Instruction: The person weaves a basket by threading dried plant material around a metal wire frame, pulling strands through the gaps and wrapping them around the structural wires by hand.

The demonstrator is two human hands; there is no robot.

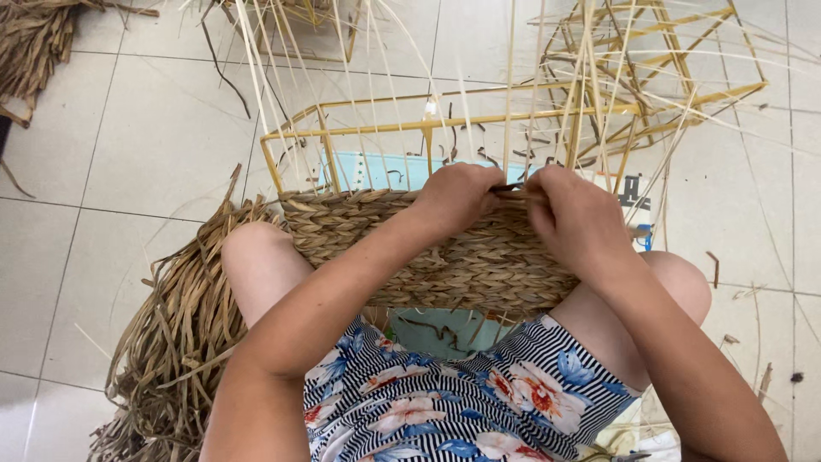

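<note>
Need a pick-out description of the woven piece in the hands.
Start at the pale tiled floor, then the seated person's knees. Across them lies the tan braided-straw basket wall, gripped at its top edge by both hands. Unlike the bare yellow wire frame behind, it is densely woven.

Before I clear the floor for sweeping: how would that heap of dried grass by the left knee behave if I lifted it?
The dried grass heap is loose, curling strands, so it would likely flop and shed pieces. It probably weighs little for its bulk, being thin and dry.
</note>
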